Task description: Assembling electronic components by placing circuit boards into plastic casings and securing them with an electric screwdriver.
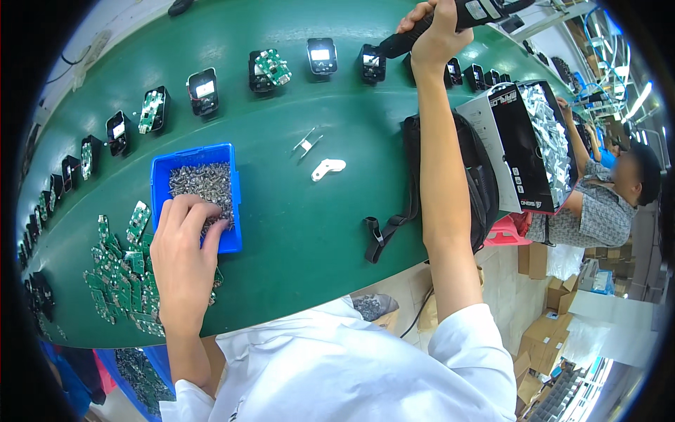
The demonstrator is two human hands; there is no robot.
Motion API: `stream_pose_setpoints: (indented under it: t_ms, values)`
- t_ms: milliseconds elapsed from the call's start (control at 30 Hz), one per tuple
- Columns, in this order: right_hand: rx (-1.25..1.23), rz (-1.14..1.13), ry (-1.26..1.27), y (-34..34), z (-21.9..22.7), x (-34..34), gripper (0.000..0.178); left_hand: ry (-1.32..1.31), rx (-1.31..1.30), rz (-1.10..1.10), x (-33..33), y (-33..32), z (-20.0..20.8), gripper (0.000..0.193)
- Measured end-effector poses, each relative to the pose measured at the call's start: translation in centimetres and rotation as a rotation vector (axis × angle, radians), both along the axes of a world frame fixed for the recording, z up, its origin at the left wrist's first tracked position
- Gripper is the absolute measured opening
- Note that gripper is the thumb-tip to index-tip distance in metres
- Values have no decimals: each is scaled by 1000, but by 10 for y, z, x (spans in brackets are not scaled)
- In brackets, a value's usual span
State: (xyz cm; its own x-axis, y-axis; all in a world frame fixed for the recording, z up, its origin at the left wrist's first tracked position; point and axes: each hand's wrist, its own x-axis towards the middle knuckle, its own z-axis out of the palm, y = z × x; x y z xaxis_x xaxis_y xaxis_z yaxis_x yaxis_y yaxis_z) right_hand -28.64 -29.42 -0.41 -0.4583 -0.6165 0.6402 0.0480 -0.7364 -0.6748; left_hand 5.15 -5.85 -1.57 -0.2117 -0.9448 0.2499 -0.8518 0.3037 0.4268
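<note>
My left hand (185,246) reaches into a blue plastic bin (236,204) of small metal screws (200,181). Its fingers and thumb are bent toward each other among the screws; what they pinch is hidden. At the far side of the table, my right hand (441,39) is wrapped round a black electric screwdriver (408,38). The screwdriver's tip points at a black device housing (373,65) with a small white part inside, and seems to touch it. A housing with a green circuit board (273,67) on top and another black housing (322,56) stand to its left.
Green circuit boards (126,274) lie piled beside the bin. A metal bracket (307,144) and a white plastic part (328,169) lie mid-table. Under my right arm rests a black bag (472,176), next to a box of white parts (524,141). Another person (598,204) sits at right.
</note>
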Motion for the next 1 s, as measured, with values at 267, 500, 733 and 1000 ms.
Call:
stream_pose_setpoints:
  t_ms: [267, 500, 733, 1000]
  values:
    - [-26, 140, 23, -9, 0, -1, 26, -14, 55, 0, 2, -8, 6, 14]
    - [197, 55, -207, -8, 34, -19, 46, 4, 14, -83, 8, -9, 4, 14]
    - [-372, 720, 97, 75, 124, -28, 53, -128, 117, -170, 10, -14, 13, 14]
    - [-354, 1148, 141, 175, 142, 37, 27, 374, 7, -135, 0, 0, 28, 18]
